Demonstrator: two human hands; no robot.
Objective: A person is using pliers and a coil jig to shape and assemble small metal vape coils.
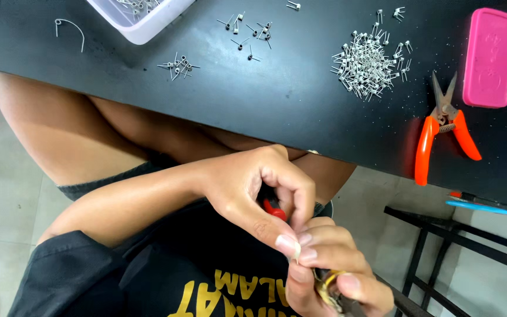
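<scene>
Low in the frame's centre, the right hand [330, 282] grips a small metal tool while the left hand [259, 194] pinches a tiny wire piece [297, 253] at its tip, apparently shaping it. Next calls for steady fingertips. Wire springs [366, 66] and orange snips [444, 132] lie on the black desk [265, 100], upper right.

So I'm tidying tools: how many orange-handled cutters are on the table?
1: the orange-handled snips lie open on the black table, beside the pink case. Others may be out of view.
</scene>
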